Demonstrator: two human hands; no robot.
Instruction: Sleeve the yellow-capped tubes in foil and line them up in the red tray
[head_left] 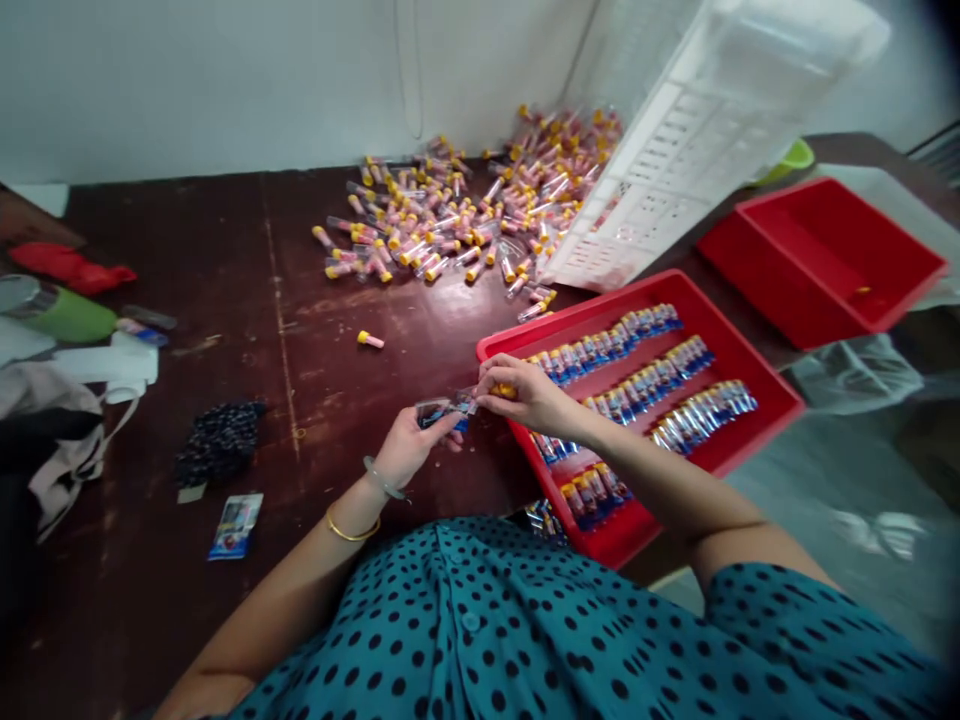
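The left hand (411, 438) pinches a blue packet (462, 424), the right hand (534, 396) a yellow-capped tube (505, 391) — a loose pinch might drop the tube.

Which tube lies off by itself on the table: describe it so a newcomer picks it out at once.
On the dark table, find the big heap of tubes at the back. Come from its near edge toward the person, staying left of the red tray. The lone tube there has a yellow cap and pink body, with bare wood all around it.
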